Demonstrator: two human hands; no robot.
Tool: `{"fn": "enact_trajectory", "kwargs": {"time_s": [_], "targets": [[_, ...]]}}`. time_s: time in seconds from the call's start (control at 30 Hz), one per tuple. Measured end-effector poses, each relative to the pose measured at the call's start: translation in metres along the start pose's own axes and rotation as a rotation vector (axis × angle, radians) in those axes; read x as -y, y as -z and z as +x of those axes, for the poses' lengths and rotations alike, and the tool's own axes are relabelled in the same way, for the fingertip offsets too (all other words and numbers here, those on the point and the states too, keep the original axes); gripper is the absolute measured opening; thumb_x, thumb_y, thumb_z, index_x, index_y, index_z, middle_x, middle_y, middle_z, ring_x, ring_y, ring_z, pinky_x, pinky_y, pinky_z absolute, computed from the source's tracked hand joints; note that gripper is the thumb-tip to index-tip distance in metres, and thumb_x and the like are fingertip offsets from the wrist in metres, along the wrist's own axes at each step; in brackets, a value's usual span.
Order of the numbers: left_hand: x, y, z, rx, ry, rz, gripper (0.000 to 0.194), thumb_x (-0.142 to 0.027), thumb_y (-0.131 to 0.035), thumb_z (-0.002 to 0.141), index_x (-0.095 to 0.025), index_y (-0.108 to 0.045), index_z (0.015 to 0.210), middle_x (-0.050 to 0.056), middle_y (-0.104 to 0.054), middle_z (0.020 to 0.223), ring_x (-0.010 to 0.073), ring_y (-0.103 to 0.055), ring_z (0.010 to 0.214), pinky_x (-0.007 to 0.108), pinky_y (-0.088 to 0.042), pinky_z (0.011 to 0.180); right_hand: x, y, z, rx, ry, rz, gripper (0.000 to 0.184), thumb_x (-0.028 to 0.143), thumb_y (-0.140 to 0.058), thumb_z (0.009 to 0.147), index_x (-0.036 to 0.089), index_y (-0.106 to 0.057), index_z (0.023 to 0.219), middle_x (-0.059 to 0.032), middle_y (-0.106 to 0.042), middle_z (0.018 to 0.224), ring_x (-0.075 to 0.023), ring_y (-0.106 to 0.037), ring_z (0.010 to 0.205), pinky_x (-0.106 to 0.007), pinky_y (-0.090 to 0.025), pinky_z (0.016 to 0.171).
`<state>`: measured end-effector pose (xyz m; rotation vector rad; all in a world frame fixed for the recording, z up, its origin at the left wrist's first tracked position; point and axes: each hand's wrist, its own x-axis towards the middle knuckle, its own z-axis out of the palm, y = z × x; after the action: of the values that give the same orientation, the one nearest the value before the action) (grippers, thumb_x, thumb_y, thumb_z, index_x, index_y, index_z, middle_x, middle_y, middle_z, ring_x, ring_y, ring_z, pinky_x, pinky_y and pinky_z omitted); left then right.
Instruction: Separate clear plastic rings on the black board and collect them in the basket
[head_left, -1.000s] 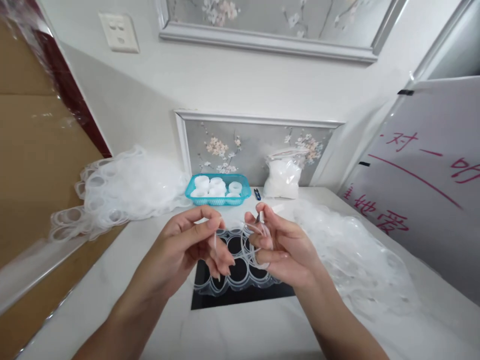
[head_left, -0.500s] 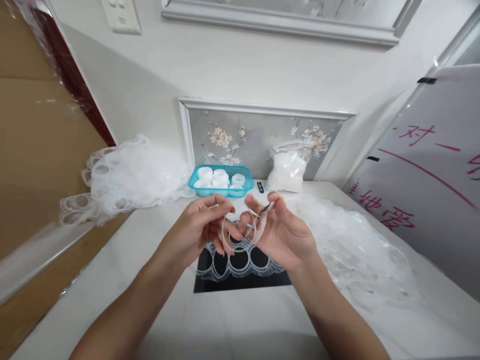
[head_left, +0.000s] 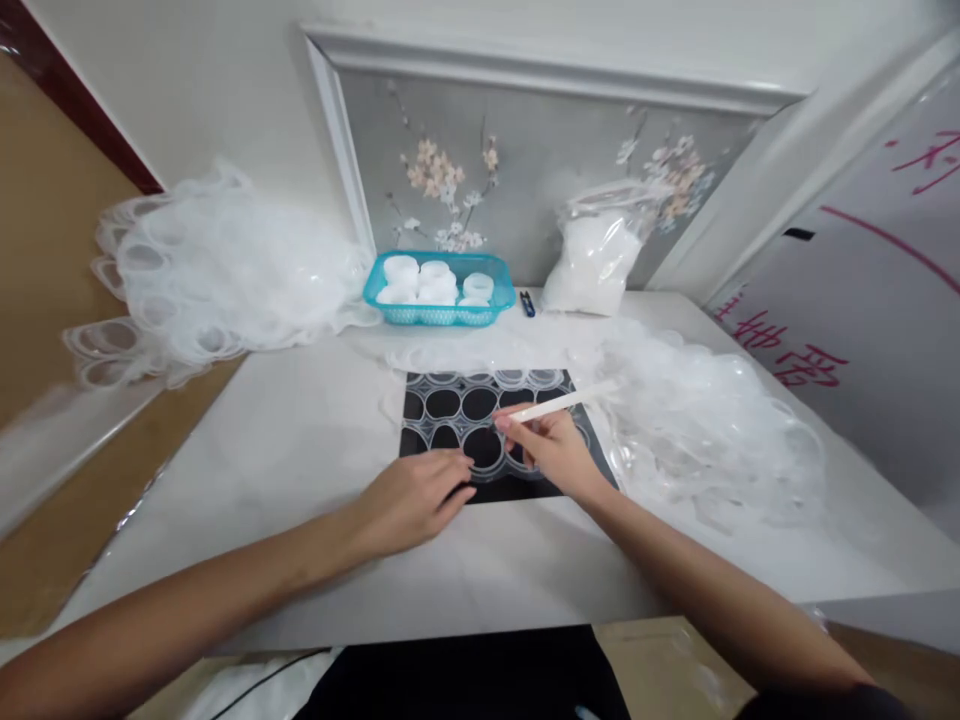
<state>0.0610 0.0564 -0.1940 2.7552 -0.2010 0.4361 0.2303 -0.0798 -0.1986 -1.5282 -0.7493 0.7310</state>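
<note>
A slim white pen-like tool is gripped in my right hand, its long handle slanting up to the right and its tip hidden at the fingers. Under that hand lies a clear plastic sheet of joined rings on a black mat. My left hand rests palm down at the lower left of the mat, fingers stretched out beside a ring's edge. Nothing shows in that hand.
Behind the mat stands a blue basket of white rings. Small dark snips and a filled clear bag are beside it. Clear ring sheets pile up at the left and right. A framed panel leans behind.
My hands have come down from holding a clear ring in the air to the sheet on the mat. The ring is out of both hands. My view has tilted downward.
</note>
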Motion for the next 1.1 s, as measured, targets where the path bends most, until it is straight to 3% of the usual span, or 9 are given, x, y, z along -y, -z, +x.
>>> {"fn": "enact_trajectory", "kwargs": {"time_s": [0.1, 0.2, 0.5, 0.93, 1.0, 1.1], "targets": [[-0.001, -0.018, -0.014, -0.002, -0.222, 0.156, 0.021, -0.020, -0.043, 0.097, -0.010, -0.061, 0.094, 0.012, -0.069, 0.108, 0.0221, -0.065, 0.104, 0.033, -0.052, 0.093, -0.033, -0.003, -0.004, -0.002, -0.027, -0.135, 0.039, 0.051, -0.067, 0.077, 0.014, -0.070, 0.089, 0.0005, -0.058, 0.052, -0.0090, -0.045, 0.038, -0.022, -0.033, 0.037], [0.000, -0.028, -0.015, -0.018, -0.277, 0.215, 0.020, -0.017, -0.044, 0.096, -0.008, -0.061, 0.092, 0.015, -0.069, 0.107, 0.0222, -0.065, 0.102, 0.033, -0.052, 0.093, -0.042, -0.004, -0.006, 0.026, -0.006, -0.199, 0.037, 0.050, -0.066, 0.078, 0.015, -0.071, 0.087, -0.0005, -0.059, 0.051, -0.0118, -0.052, 0.042, -0.023, -0.037, 0.041], [0.000, -0.037, -0.016, 0.000, -0.284, 0.279, 0.021, -0.019, -0.046, 0.096, -0.006, -0.063, 0.093, 0.014, -0.069, 0.101, 0.0231, -0.063, 0.106, 0.034, -0.048, 0.100, -0.041, -0.005, -0.010, 0.073, 0.069, -0.279, 0.031, 0.045, -0.065, 0.081, 0.015, -0.071, 0.086, -0.0015, -0.063, 0.054, -0.0127, -0.058, 0.044, -0.023, -0.040, 0.044], [-0.001, -0.041, -0.016, 0.039, -0.240, 0.255, 0.023, -0.022, -0.044, 0.097, -0.007, -0.062, 0.095, 0.014, -0.067, 0.104, 0.0234, -0.060, 0.104, 0.034, -0.050, 0.094, -0.043, -0.004, -0.011, 0.114, 0.168, -0.378, 0.023, 0.038, -0.060, 0.086, 0.018, -0.071, 0.086, -0.0026, -0.069, 0.063, -0.0131, -0.061, 0.047, -0.024, -0.044, 0.045], [-0.001, -0.042, -0.014, 0.028, -0.212, 0.223, 0.023, -0.023, -0.045, 0.097, -0.008, -0.062, 0.094, 0.014, -0.066, 0.105, 0.0238, -0.059, 0.104, 0.035, -0.050, 0.093, -0.042, -0.003, -0.013, 0.143, 0.248, -0.413, 0.020, 0.034, -0.058, 0.088, 0.019, -0.071, 0.087, -0.0039, -0.072, 0.073, -0.0141, -0.064, 0.055, -0.025, -0.048, 0.049], [-0.001, -0.042, -0.013, 0.022, -0.160, 0.166, 0.022, -0.025, -0.046, 0.096, -0.009, -0.061, 0.094, 0.014, -0.065, 0.106, 0.0238, -0.057, 0.103, 0.036, -0.051, 0.091, -0.044, 0.000, -0.017, 0.156, 0.361, -0.463, 0.017, 0.027, -0.056, 0.090, 0.020, -0.072, 0.090, -0.0053, -0.075, 0.093, -0.0175, -0.070, 0.082, -0.028, -0.056, 0.071]]}}
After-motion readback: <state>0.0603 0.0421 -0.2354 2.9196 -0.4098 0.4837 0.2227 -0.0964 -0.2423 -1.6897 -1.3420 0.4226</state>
